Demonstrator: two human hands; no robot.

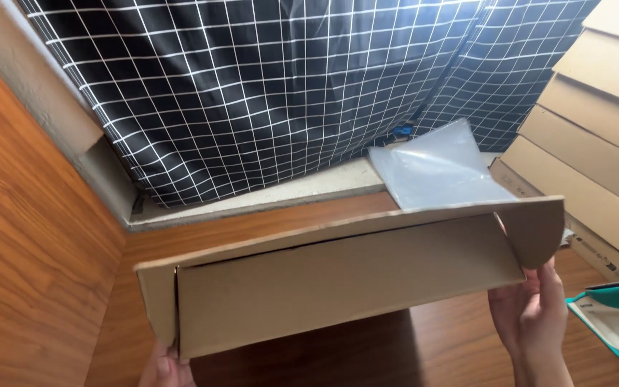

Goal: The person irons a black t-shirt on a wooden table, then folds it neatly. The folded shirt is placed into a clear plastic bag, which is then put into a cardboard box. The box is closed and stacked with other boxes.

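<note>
Both hands gripping: left hand [166, 367] and right hand [535, 308] are holding the flat cardboard box [338, 276] by its ends above the wooden tabletop [460, 344] | step: squaring it up | next: needing firm, level fingers.

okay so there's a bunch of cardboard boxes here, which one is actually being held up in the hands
The flat brown box in the middle, gripped by the left hand and right hand at its ends. The other boxes sit stacked at the right edge, untouched.

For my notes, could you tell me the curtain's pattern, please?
Black with a thin white grid, curtain, head view.
</note>
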